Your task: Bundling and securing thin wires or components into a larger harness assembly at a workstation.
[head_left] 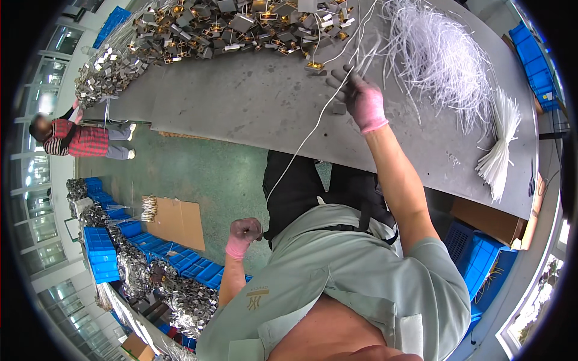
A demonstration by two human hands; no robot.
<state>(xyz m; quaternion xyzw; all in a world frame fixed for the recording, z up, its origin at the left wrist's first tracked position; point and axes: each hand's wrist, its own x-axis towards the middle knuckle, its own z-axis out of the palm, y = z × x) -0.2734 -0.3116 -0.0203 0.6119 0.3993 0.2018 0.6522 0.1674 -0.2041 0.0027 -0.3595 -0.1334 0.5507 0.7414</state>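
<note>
My right hand (pixel 360 99), in a pink and grey work glove, is over the dark tabletop with its fingers apart. A long white wire (pixel 321 114) passes along its fingertips and runs down across the table edge to my trouser leg. By those fingers lies one small metal part with a yellow piece (pixel 314 65), at the near edge of a heap of similar grey parts (pixel 241 25). A small grey block (pixel 339 108) sits by the palm. My left hand (pixel 244 234), in the same kind of glove, is closed in a fist beside my body; whatever it holds is hidden.
Loose white wires (pixel 439 57) cover the table's right side, next to a tied white bundle (pixel 500 144). Blue crates (pixel 475 253) stand under the right end. A person in a red checked garment (pixel 87 140) is at the far left. Cardboard (pixel 180 222) lies on the floor.
</note>
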